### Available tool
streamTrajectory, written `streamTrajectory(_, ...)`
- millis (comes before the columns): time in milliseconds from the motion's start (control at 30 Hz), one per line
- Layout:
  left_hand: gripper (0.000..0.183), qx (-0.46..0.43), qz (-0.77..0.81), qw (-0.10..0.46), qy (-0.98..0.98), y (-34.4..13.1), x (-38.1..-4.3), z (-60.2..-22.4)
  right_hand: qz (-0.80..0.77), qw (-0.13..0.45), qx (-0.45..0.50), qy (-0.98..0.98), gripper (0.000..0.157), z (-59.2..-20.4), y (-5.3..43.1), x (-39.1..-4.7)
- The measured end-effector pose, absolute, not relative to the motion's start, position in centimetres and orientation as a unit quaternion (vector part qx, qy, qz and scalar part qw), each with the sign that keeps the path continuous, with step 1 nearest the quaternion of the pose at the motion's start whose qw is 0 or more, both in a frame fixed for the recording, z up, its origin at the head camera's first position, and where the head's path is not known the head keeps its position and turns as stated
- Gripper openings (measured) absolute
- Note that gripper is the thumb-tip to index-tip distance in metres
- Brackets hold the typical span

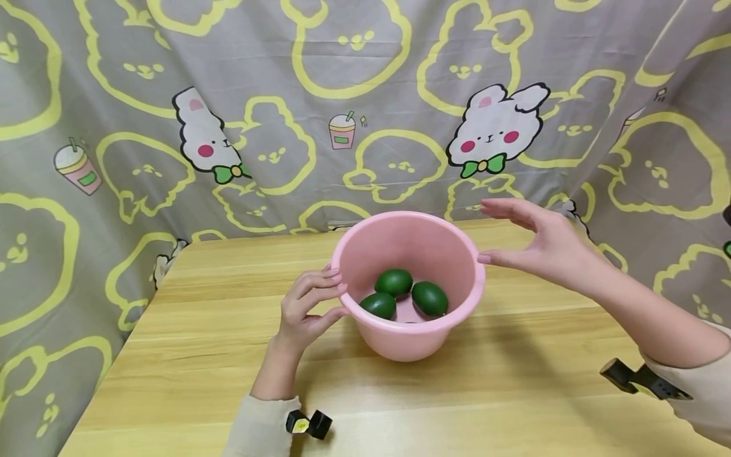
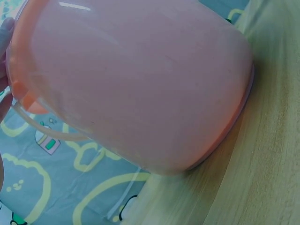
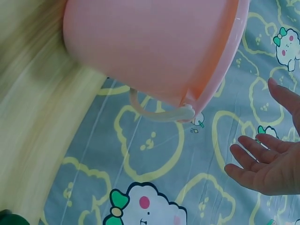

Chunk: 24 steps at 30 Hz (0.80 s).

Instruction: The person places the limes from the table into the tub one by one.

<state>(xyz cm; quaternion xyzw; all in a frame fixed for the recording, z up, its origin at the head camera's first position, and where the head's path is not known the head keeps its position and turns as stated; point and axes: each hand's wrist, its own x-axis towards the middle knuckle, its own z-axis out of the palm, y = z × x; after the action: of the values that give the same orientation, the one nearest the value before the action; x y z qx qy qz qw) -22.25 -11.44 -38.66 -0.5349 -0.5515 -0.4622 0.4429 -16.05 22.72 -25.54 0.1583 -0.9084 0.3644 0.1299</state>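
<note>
A pink plastic bucket [image 1: 408, 346] stands upright on the table. Inside it lie three smooth, dark green oval fruits [image 1: 394, 282] that look like avocados. My left hand [image 1: 305, 308] is at the bucket's left side, its fingertips touching the rim from outside and its fingers only slightly bent. In the left wrist view those fingers [image 2: 3, 35] show at the rim by the left edge. My right hand [image 1: 545, 244] is spread beside the right rim, its thumb pointing at it. The right wrist view shows that hand [image 3: 269, 164] apart from the bucket, holding nothing.
A pale handle [image 3: 159, 114] hangs on the bucket's far side. The wooden table [image 1: 217, 355] extends around the bucket, with a patterned curtain [image 1: 274, 70] behind and at both sides. A dark green rounded thing [image 3: 11, 219] is cut off at the right wrist view's corner.
</note>
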Motion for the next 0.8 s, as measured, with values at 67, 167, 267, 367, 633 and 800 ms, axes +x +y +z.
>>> streamTrajectory(67, 0.033, -0.534, -0.463, 0.444, -0.551, -11.5, -22.3, -38.7, 0.359, 0.134, 0.159, -0.91, 0.072, -25.6, 22.9, -16.1)
streamTrajectory(167, 0.032, -0.534, -0.463, 0.443, -0.551, -11.5, -22.2, -38.6, 0.353, 0.14, 0.151, -0.913, 0.071, -25.7, 23.2, -16.1)
streamTrajectory(267, 0.032, -0.533, -0.464, 0.44, -0.554, -11.5, -22.1, -38.5, 0.35, 0.139, 0.135, -0.917, 0.072, -25.8, 23.7, -16.1)
streamTrajectory(367, 0.033, -0.533, -0.466, 0.439, -0.554, -11.5, -22.1, -38.4, 0.353, 0.13, 0.118, -0.919, 0.073, -25.8, 24.1, -16.1)
streamTrajectory(633, 0.033, -0.533, -0.459, 0.446, -0.554, -11.5, -22.1, -38.5, 0.346, 0.129, 0.099, -0.924, 0.079, -25.9, 24.9, -15.9)
streamTrajectory(800, 0.033, -0.535, -0.458, 0.446, -0.552, -11.5, -22.2, -38.5, 0.344, 0.125, 0.087, -0.927, 0.08, -26.1, 25.4, -16.0)
